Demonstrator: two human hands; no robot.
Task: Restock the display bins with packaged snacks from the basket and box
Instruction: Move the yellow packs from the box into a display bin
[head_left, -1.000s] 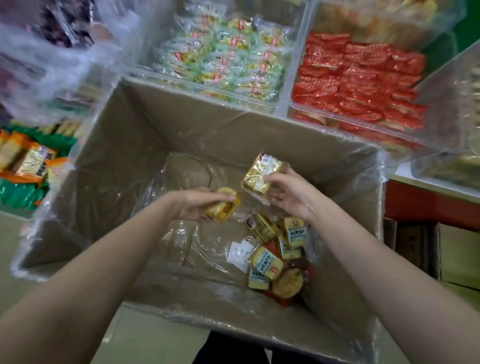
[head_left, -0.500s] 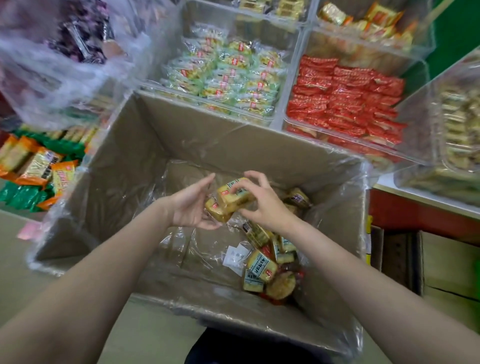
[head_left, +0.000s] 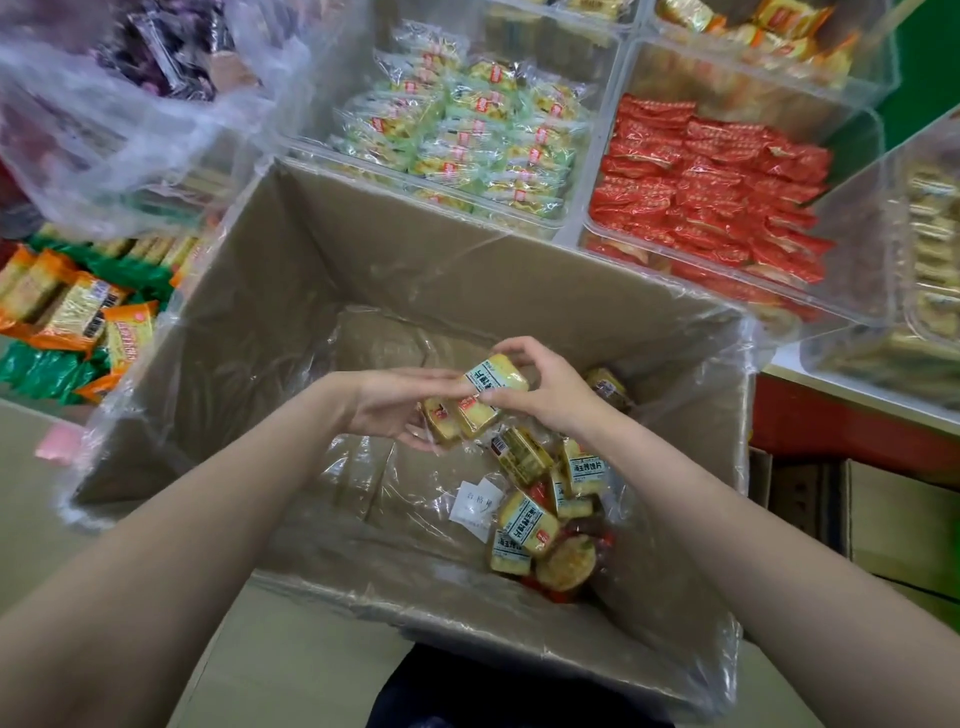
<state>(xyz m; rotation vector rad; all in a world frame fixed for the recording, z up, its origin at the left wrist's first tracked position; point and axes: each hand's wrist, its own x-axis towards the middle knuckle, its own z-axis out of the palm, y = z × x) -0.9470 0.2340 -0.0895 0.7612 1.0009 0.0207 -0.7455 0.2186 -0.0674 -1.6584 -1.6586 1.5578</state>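
A cardboard box (head_left: 291, 291) lined with clear plastic stands in front of me. Several yellow snack packets (head_left: 530, 514) lie at its bottom right. My left hand (head_left: 395, 410) is palm up inside the box and holds yellow packets (head_left: 441, 423) in its fingers. My right hand (head_left: 545, 395) pinches another yellow packet (head_left: 496, 376) and sets it onto the ones in my left hand. Clear display bins sit behind the box.
A bin of green-wrapped snacks (head_left: 467, 140) and a bin of red packets (head_left: 711, 192) stand behind the box. Orange and green packets (head_left: 78, 322) lie at the left. A loose clear plastic bag (head_left: 119, 119) hangs at top left. Cardboard boxes (head_left: 904, 525) sit at lower right.
My right hand brought its yellow packet down and left to my left hand. The two hands now meet over the packets, and the view has tilted up towards the bins.
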